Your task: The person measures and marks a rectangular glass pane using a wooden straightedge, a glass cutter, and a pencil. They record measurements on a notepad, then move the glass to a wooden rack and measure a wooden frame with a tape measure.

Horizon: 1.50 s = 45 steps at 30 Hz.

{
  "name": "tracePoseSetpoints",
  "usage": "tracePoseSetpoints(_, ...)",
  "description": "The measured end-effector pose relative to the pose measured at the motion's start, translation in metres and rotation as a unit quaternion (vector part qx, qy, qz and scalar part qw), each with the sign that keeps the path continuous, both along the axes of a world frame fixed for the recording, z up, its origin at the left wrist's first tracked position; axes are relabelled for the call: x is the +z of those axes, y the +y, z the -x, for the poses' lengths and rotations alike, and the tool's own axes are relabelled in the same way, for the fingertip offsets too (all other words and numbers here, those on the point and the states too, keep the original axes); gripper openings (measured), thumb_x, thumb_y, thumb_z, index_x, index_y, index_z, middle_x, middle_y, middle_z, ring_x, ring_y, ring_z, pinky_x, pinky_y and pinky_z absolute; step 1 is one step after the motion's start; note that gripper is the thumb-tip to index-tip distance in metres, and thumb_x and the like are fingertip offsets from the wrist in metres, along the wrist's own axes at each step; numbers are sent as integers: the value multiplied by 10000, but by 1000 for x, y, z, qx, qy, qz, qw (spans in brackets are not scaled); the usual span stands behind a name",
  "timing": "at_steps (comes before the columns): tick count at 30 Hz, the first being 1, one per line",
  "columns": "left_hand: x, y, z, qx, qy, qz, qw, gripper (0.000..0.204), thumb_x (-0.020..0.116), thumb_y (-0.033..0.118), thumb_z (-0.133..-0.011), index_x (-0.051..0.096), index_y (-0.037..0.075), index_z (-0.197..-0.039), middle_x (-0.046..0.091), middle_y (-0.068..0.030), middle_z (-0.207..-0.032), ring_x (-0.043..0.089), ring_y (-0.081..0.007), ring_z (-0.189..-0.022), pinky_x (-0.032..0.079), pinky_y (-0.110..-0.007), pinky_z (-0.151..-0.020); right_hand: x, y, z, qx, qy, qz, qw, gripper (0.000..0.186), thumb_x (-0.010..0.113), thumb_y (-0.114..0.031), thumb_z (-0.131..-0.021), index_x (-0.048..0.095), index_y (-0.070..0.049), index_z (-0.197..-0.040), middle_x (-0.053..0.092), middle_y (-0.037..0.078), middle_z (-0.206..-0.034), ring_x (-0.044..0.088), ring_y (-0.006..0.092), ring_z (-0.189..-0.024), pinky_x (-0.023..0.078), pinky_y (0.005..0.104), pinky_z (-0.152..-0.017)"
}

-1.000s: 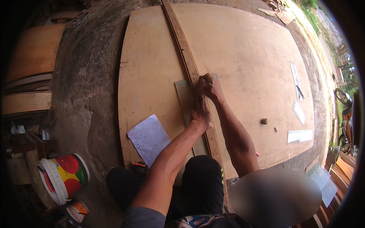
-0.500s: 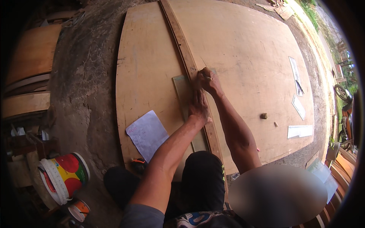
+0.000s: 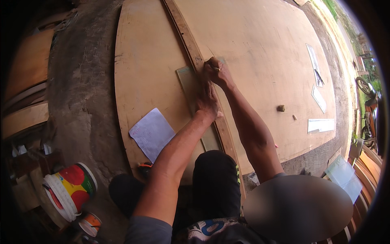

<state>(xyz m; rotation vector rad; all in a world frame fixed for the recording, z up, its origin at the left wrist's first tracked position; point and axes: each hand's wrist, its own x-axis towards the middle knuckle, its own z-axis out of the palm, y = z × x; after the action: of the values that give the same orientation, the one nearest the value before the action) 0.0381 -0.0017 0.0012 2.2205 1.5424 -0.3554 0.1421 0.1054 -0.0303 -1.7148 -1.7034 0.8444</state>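
Note:
A long wooden batten (image 3: pixel 185 32) crosses a large plywood board (image 3: pixel 264 49), lying over a narrow glass strip (image 3: pixel 187 85) that shows on both sides of it. My left hand (image 3: pixel 208 101) rests on the batten with fingers stretched along it. Just beyond its fingertips, my right hand (image 3: pixel 217 71) is closed at the batten's right edge around a small object, mostly hidden by the fingers. A paper sheet (image 3: pixel 150 130) with handwriting lies left of my left forearm. A small dark block (image 3: pixel 280 108) and a short pale piece (image 3: pixel 295 117) lie to the right.
Glass offcuts (image 3: pixel 315 65) lie on the board's right side. A colourful bucket (image 3: pixel 71 187) and a smaller tub (image 3: pixel 90 223) stand at lower left. Wood panels (image 3: pixel 28 61) are at left, translucent sheets (image 3: pixel 341 175) at lower right, a motorbike (image 3: pixel 369 97) at far right.
The view has shifted, so board and surroundings sit higher and somewhat left in the picture. My hands keep much the same pose and place on the batten.

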Motion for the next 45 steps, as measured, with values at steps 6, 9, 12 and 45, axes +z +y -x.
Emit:
tracePoseSetpoints(6,-8,-2,5,-6,-20,9,1000,1344,865,530,-663,43,-34,-1565,85,-248,-1634,90,-389,-1522,127,-563,-1216,7,-60,-13,-12,-6,13,1000,234,603,-264,-891,629,-50,-982,691,226,-904,675,411,-898,519,454,-748)
tracePoseSetpoints(9,-9,0,3,-9,1,8,1000,1293,838,532,-702,59,-33,-1566,95,-228,-1639,73,-371,-1529,111,-598,-1208,15,-117,-26,-6,-2,27,1000,183,611,-223,-919,593,-42,-938,685,209,-903,670,405,-867,514,454,-715)
tracePoseSetpoints(12,-4,0,0,-18,34,6,999,1228,801,544,-746,97,-45,-1561,88,-212,-1647,71,-356,-1532,100,-591,-1215,21,-180,-43,6,-2,71,997,129,582,-170,-947,579,-45,-977,693,172,-941,678,366,-855,522,418,-725)
tracePoseSetpoints(45,-19,-57,10,187,-180,-65,963,1125,711,608,-805,161,-23,-1557,174,-234,-1624,140,-351,-1521,114,-600,-1205,45,-429,-64,-108,-221,135,960,594,822,-377,-713,572,-43,-1137,611,163,-1038,624,363,-995,508,446,-829)
